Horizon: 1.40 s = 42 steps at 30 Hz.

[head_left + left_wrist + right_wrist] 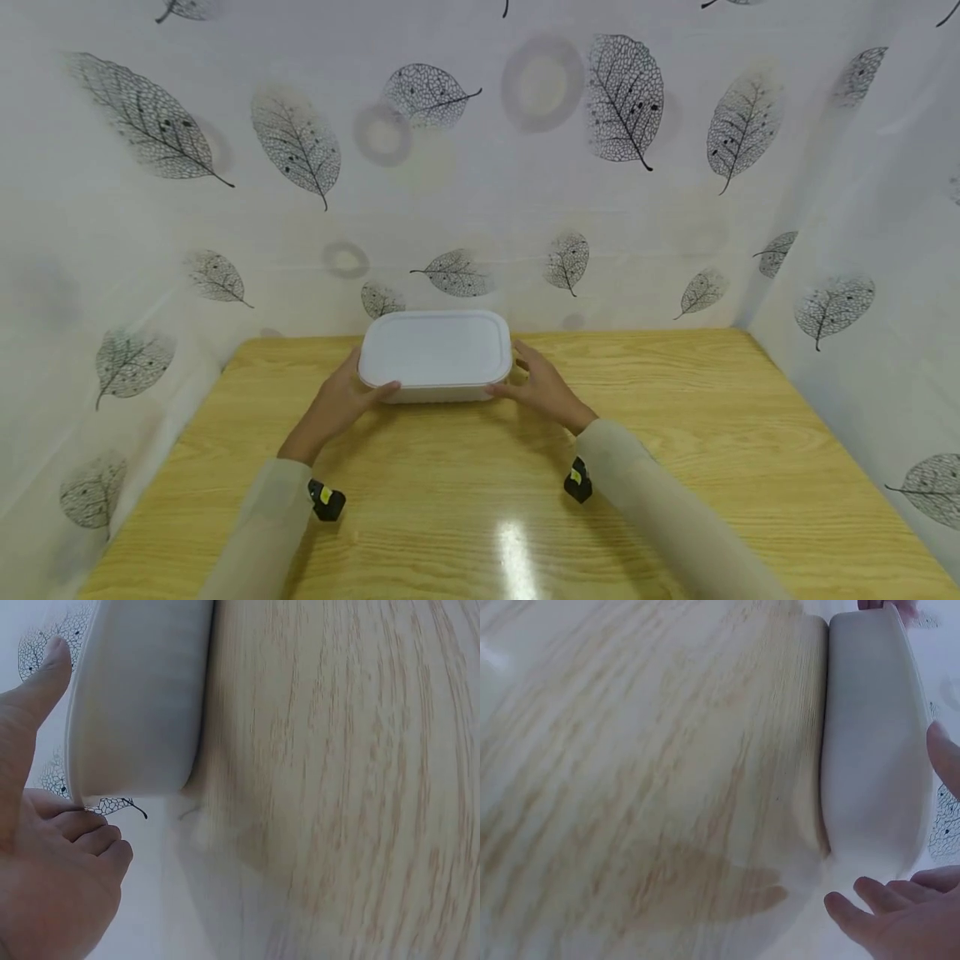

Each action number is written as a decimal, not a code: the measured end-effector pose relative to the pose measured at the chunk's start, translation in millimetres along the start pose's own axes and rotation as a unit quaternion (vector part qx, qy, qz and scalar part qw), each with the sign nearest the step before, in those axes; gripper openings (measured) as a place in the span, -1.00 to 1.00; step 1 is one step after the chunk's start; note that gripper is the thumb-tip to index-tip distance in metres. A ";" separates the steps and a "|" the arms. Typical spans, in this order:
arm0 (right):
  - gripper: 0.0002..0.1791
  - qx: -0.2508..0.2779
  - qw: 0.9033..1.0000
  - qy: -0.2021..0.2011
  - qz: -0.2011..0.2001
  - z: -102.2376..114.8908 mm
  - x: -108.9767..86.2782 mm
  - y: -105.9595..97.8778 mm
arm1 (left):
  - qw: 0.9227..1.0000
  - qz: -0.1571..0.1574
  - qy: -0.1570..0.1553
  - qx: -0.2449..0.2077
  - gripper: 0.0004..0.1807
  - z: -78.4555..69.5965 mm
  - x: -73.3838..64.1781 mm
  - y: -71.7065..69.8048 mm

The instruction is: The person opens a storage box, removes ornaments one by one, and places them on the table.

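Observation:
A white plastic food box with its lid on (435,348) rests on the wooden table near the back edge, its long side facing me. My left hand (341,404) holds its left end, the thumb near the front corner and the curled fingers by the rim. At the opposite end, my right hand (543,390) holds the box with its thumb at the front right corner. In the right wrist view, the lower fingers (851,919) of that hand spread apart from the wall. The lid hides what the box contains.
The wooden table (450,483) runs back to a pale leaf-printed cloth (480,200), which also hangs at both sides. A small black device (327,502) sits at my left wrist, and another black device (578,481) at the right.

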State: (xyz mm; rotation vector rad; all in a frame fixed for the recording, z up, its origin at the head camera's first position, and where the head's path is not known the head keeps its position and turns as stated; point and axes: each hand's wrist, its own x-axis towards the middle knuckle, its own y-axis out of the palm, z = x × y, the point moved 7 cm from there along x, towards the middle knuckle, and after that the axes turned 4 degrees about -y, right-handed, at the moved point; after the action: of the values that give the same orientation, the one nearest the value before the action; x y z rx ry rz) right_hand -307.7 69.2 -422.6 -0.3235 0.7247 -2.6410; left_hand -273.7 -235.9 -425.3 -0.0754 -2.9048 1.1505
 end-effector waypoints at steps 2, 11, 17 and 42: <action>0.13 0.017 1.000 -0.004 0.000 -0.5 1.9 1.1 | 1.000 0.002 -0.002 -0.005 0.20 2.2 1.3 0.6; 0.10 0.029 0.999 -0.019 -0.001 -4.0 5.7 3.2 | 1.000 -0.002 0.005 -0.005 0.25 6.7 5.2 1.1; 0.10 0.019 1.000 -0.020 0.000 -2.6 6.9 3.7 | 1.000 -0.007 0.002 -0.009 0.26 6.8 5.1 0.4; 0.11 -0.021 1.000 -0.006 -0.011 0.4 7.3 0.0 | 1.000 -0.003 -0.006 -0.004 0.27 7.4 6.4 -0.7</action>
State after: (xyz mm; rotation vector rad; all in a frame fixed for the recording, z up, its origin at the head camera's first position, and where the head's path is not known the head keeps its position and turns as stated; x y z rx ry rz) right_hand -314.2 66.0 -421.4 -0.3610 0.7778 -2.6447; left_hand -280.4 -241.2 -430.3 -0.0592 -2.9176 1.1411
